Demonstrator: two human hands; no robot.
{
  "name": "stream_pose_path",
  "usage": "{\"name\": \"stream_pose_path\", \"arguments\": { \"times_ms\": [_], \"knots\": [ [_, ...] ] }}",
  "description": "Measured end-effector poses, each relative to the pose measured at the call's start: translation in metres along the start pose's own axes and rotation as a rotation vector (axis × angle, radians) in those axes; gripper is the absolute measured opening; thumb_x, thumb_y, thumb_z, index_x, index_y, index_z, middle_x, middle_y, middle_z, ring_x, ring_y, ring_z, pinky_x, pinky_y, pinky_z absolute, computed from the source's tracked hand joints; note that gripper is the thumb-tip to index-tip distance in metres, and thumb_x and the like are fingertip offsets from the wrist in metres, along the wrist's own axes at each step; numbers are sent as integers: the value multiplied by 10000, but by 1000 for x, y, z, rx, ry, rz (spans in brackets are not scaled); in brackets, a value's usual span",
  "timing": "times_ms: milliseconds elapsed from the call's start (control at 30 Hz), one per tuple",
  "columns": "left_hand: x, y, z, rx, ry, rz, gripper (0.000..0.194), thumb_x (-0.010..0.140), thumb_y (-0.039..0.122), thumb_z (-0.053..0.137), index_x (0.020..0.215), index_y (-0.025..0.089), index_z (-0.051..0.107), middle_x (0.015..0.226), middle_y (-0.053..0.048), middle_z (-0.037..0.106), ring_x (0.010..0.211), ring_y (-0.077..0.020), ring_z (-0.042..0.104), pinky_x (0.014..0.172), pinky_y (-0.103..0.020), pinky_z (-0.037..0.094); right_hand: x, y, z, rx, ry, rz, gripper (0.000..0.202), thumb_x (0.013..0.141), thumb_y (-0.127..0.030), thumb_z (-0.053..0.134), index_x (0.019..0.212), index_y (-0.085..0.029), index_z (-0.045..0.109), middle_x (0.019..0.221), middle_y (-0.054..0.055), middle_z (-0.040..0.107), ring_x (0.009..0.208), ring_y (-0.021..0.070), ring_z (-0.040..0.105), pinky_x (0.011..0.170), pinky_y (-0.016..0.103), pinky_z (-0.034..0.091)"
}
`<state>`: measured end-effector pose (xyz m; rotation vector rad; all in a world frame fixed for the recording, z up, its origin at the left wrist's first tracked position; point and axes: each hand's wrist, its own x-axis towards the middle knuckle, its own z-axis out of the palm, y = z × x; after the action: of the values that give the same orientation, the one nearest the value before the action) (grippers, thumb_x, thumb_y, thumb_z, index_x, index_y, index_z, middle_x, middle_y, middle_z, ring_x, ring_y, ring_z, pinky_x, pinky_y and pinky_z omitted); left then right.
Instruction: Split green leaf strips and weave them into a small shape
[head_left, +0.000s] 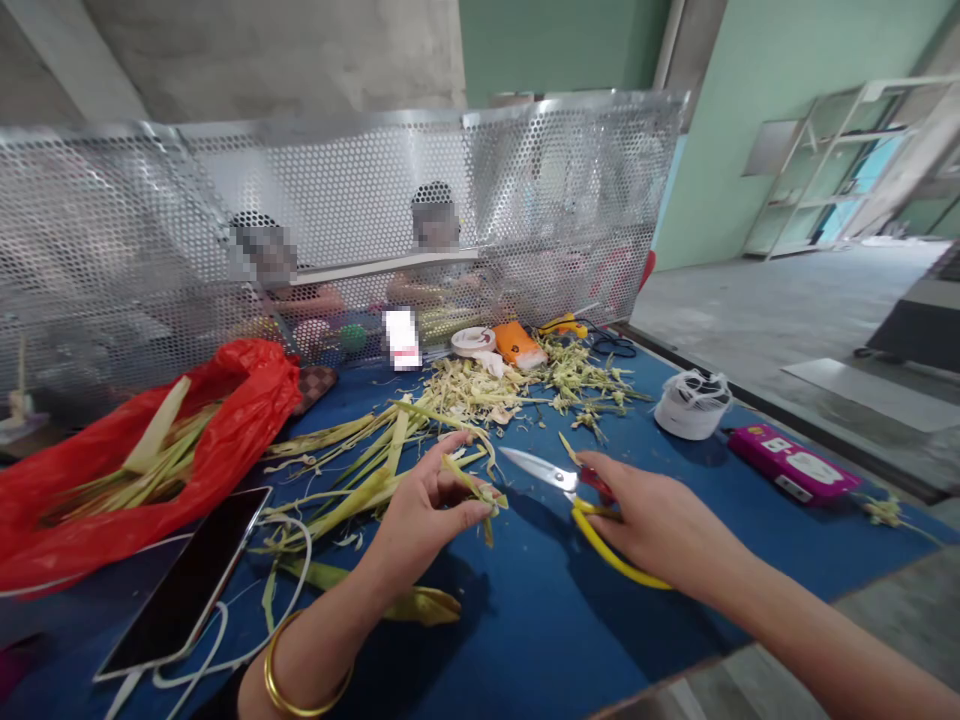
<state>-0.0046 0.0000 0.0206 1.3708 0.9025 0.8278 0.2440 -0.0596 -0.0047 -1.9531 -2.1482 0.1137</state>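
My left hand (427,505), with a gold bangle (279,690) on the wrist, pinches a small piece of pale green plant husk (480,487) between thumb and fingers. In my right hand (649,505) is a pair of scissors (551,472) with yellow and red handles. Their blades look closed and point left toward the husk, apart from it. A thin yellowish strip (568,447) sticks up by my right fingertips. Long husk strips (360,500) lie on the blue table (525,640) behind and left of my left hand. Beyond them spreads a heap of trimmed scraps (472,395).
A red plastic bag (255,375) of husks stands at left, near a tablet (187,580) with a white cable (304,560). At right are a white twine roll (691,408) and a purple box (791,463). A perforated metal screen (337,190) crosses the back, with two people behind it.
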Motion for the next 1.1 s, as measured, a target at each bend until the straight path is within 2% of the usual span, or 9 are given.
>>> {"name": "stream_pose_path", "arguments": {
  "times_ms": [133, 267, 367, 467, 633, 700, 833, 967, 1100],
  "knots": [
    [-2, 2, 0, 2, -6, 12, 891, 673, 234, 761, 1421, 156, 285, 829, -50, 715, 769, -175, 633, 718, -296, 482, 13, -21, 8, -64, -82, -88, 303, 795, -242, 545, 1077, -140, 594, 873, 112, 682, 809, 261, 656, 654, 304, 445],
    [-2, 2, 1, 22, 0, 43, 922, 651, 203, 759, 1430, 167, 268, 887, -52, 697, 698, -135, 595, 684, -278, 484, 26, -41, -10, -51, -38, -154, 191, 849, -255, 504, 844, -162, 672, 811, 107, 644, 768, 238, 631, 634, 297, 418],
    [-2, 2, 2, 18, 41, 70, 957, 622, 179, 767, 1433, 187, 259, 974, -50, 650, 631, -82, 547, 668, -257, 484, 45, -55, -23, 337, 59, -203, 220, 884, -251, 480, 914, -202, 692, 846, 56, 653, 759, 173, 607, 663, 268, 419],
    [-1, 1, 0, 1, 82, 105, 965, 614, 175, 760, 1433, 218, 250, 1072, -59, 580, 615, -59, 549, 666, -258, 495, 64, -67, -23, 735, -95, -214, 171, 817, -309, 574, 833, -183, 689, 713, 7, 635, 652, 134, 553, 592, 236, 399],
    [2, -4, -4, 73, 89, 159, 932, 634, 154, 722, 1426, 227, 235, 1262, -124, 484, 607, -53, 565, 634, -259, 494, 74, -74, -9, 1068, -349, -117, 208, 764, -345, 593, 740, -146, 649, 603, -16, 568, 559, 104, 478, 550, 226, 375],
    [3, -6, -5, 98, 87, 141, 911, 643, 147, 711, 1424, 227, 248, 1280, -129, 475, 611, -54, 563, 647, -267, 498, 73, -74, -3, 1110, -316, -97, 199, 737, -336, 617, 694, -142, 636, 582, -20, 552, 553, 102, 459, 559, 231, 370],
    [5, -11, -4, 67, 87, 84, 906, 622, 140, 726, 1412, 214, 289, 1248, -122, 495, 632, -61, 565, 676, -280, 499, 72, -75, 7, 989, -125, -150, 170, 755, -283, 594, 640, -158, 590, 581, -31, 506, 570, 104, 422, 560, 230, 335],
    [7, -14, -2, -28, 77, 33, 905, 587, 147, 751, 1389, 182, 333, 1095, -76, 565, 615, -59, 542, 624, -247, 475, 70, -76, 11, 834, 34, -222, 198, 810, -257, 535, 630, -175, 526, 620, -28, 480, 611, 114, 420, 582, 231, 331],
    [7, -14, -2, -35, 72, 15, 872, 587, 135, 749, 1368, 161, 362, 937, -30, 617, 585, -59, 519, 606, -231, 459, 69, -74, 12, 891, 122, -152, 210, 849, -297, 495, 674, -185, 518, 607, -34, 468, 587, 115, 422, 568, 231, 341]
  ]
}}
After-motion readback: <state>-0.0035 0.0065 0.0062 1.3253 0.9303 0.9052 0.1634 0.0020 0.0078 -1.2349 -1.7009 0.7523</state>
